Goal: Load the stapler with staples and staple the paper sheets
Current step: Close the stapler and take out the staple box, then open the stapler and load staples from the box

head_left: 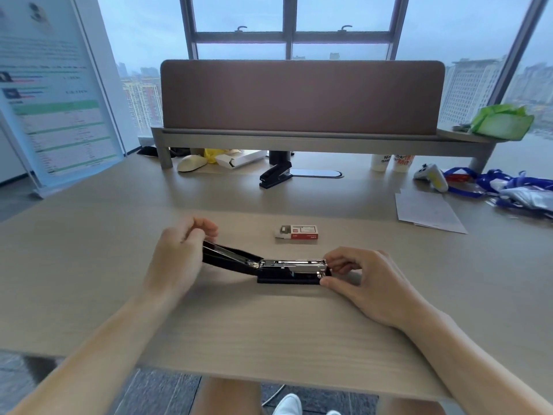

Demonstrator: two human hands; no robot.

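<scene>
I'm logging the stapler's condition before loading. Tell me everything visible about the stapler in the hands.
The stapler is black with a shiny metal magazine, lying lengthwise across the desk in front of the person. Its top cover is swung open to the left and held by the left hand; the base rests flat. The right hand pinches the magazine's front end. Whether staples are inside cannot be told.

You sit at a pale wood-grain desk. At its far edge a brown fabric divider panel stands on a grey metal riser shelf. Behind it, a dark-framed window fills the wall; overcast daylight, hazy high-rise blocks outside. A printed poster board leans at far left. Grey floor shows below the desk's near edge.
</scene>
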